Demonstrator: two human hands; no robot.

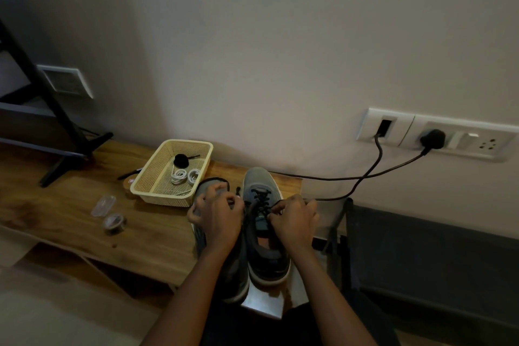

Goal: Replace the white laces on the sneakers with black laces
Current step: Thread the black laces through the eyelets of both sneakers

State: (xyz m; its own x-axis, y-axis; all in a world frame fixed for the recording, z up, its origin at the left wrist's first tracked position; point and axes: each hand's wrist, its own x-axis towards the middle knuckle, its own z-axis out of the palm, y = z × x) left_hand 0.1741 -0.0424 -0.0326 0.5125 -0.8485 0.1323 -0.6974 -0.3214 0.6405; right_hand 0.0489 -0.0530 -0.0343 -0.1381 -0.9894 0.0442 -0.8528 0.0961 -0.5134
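One black lace (259,201) (on sneaker (259,181)) pinched between fingers of left hand (220,218), right hand (295,219).

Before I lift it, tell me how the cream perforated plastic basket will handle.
The cream perforated plastic basket probably lifts light: mesh walls, holding coiled white laces and a black lace bundle. It may flex if gripped by one rim. The loose laces could slide when tilted.

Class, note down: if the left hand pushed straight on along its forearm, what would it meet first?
Probably the left sneaker's front, just ahead of the left hand; the basket lies slightly aside. Depth is unclear.
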